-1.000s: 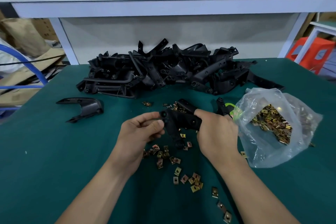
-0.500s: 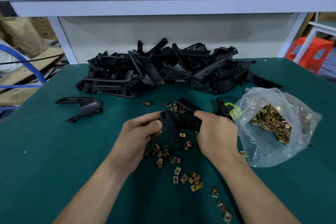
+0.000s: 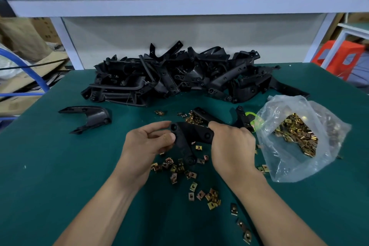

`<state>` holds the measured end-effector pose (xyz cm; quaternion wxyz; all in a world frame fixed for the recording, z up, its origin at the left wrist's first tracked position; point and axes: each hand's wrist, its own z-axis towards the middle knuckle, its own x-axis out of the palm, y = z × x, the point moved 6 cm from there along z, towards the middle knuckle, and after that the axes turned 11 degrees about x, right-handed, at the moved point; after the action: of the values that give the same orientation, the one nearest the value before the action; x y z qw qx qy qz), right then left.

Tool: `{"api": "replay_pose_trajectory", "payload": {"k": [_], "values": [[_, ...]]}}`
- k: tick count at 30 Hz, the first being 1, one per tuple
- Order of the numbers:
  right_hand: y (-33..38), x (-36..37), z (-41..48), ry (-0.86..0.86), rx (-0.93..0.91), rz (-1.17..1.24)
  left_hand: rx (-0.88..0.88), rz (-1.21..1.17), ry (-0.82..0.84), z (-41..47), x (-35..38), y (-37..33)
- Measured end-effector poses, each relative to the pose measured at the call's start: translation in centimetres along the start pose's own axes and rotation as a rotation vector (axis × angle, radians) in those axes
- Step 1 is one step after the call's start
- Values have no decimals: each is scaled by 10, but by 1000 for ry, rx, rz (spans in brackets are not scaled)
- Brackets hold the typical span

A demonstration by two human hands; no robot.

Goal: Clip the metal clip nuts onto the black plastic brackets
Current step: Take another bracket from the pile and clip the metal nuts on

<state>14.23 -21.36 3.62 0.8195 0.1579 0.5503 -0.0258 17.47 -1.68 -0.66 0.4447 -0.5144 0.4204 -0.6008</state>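
My right hand (image 3: 231, 146) grips a black plastic bracket (image 3: 194, 135) by its right end, just above the green table. My left hand (image 3: 148, 143) pinches the bracket's left corner between thumb and forefinger; whether a clip nut sits under those fingers is hidden. Several loose brass-coloured clip nuts (image 3: 180, 168) lie scattered on the mat under and in front of the hands. A big pile of black brackets (image 3: 179, 78) lies at the back of the table. One single bracket (image 3: 90, 116) lies apart at the left.
A clear plastic bag (image 3: 299, 136) holding many clip nuts lies at the right. More brackets (image 3: 241, 119) lie behind my right hand. A white shelf frame (image 3: 179, 4) rises behind the green table (image 3: 50, 166). An orange stool (image 3: 339, 56) stands off to the far right.
The bracket and both hands have stayed in place; my left thumb and forefinger have shifted slightly along the bracket's left corner.
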Motion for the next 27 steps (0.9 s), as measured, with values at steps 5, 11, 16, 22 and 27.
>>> {"api": "replay_pose_trajectory", "payload": {"k": [5, 11, 16, 22, 27], "values": [[-10, 9, 4, 26, 52, 62, -45, -178, 48, 0, 7, -2], [-16, 14, 6, 92, 86, 103, -61, -138, 46, -2, 10, -2], [-19, 15, 6, 116, 104, 120, -45, -67, 17, -4, 7, -4], [-16, 15, 5, 120, 83, 114, -6, 166, -12, -6, 9, -8], [-16, 12, 5, 56, 64, 92, 0, 182, -66, -8, 9, -12]]}}
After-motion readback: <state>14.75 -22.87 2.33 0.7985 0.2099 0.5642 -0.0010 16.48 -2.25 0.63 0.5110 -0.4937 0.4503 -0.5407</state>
